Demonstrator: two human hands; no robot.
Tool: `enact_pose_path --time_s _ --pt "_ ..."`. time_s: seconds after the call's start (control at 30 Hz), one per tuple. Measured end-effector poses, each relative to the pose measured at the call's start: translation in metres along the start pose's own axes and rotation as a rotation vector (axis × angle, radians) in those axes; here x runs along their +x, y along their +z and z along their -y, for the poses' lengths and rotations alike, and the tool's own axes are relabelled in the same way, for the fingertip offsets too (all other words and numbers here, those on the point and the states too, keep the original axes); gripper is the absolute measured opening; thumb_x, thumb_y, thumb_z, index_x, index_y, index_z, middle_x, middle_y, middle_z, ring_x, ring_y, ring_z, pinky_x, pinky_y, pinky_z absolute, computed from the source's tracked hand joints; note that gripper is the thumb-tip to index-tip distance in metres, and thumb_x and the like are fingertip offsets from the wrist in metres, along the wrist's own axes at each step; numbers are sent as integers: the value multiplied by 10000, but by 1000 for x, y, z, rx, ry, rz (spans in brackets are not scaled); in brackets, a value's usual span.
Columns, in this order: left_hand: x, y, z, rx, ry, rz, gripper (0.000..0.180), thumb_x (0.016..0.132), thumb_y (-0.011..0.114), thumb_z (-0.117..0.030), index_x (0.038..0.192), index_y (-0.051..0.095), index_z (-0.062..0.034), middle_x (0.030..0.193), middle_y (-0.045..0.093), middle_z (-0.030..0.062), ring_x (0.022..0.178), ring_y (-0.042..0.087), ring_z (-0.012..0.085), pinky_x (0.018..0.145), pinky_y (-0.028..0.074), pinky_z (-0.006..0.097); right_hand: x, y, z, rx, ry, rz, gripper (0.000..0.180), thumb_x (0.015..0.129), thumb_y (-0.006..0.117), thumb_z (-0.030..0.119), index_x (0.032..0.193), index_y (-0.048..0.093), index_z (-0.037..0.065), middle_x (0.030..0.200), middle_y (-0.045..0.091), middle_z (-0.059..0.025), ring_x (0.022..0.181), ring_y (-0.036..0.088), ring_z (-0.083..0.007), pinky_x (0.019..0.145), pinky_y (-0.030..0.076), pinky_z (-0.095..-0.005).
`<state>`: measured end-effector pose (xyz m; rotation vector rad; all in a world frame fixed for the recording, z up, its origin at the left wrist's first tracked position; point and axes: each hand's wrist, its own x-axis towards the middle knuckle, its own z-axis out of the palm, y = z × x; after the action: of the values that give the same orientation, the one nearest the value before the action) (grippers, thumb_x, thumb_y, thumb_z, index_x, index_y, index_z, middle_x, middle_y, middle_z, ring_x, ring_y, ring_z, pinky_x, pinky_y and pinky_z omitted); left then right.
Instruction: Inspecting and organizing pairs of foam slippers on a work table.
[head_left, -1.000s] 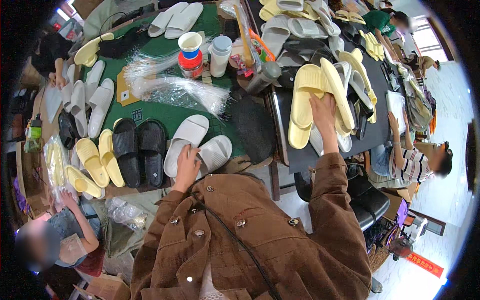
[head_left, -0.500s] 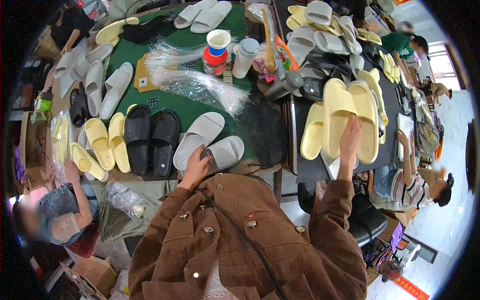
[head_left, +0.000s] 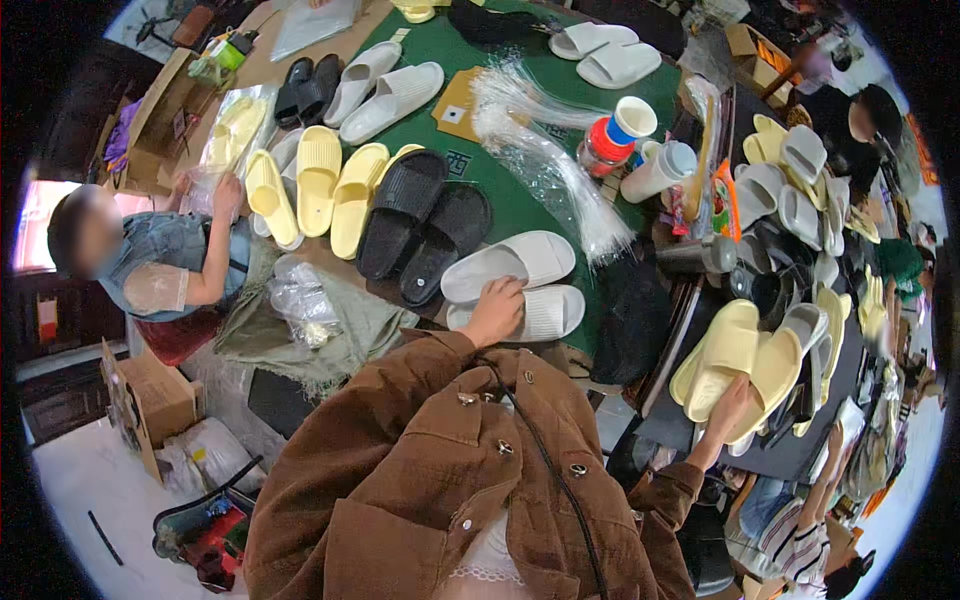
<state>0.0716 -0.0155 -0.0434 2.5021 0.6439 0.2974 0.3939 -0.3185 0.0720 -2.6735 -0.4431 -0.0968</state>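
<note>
At frame centre the left hand [head_left: 496,312] lies with fingers curled over a pair of pale grey slippers [head_left: 510,280] on the green table [head_left: 520,205], black slippers [head_left: 425,230] just left, while the right hand [head_left: 728,408], lower right, grips yellow slippers [head_left: 735,360].

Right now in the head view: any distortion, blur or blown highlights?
Head view: strong fisheye, table edges bend toward the black rim; left hand on the white slippers and right hand on the yellow slippers are sharp; window at far left is overexposed.
</note>
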Motion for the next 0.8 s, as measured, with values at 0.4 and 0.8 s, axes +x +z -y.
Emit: enact_pose_path --time_s 0.4,0.8 --pt "4 -146 20 40 -235 -579 132 706 528 -34 812 563 37 956 561 193 920 492 364 809 406 424 5 26 -11 65 -81 122 401 939 342 249 1122 499 -71 1169 457 -277 1102 392 -416 945 303 -437" --pt "-7 -229 149 614 -422 -632 400 760 586 -145 1150 528 -77 1330 325 197 1218 288 439 977 259 523 -11 17 13 539 301 -5 547 957 296 372 1280 369 -63 1288 412 -239 1168 414 -305 986 303 -355"
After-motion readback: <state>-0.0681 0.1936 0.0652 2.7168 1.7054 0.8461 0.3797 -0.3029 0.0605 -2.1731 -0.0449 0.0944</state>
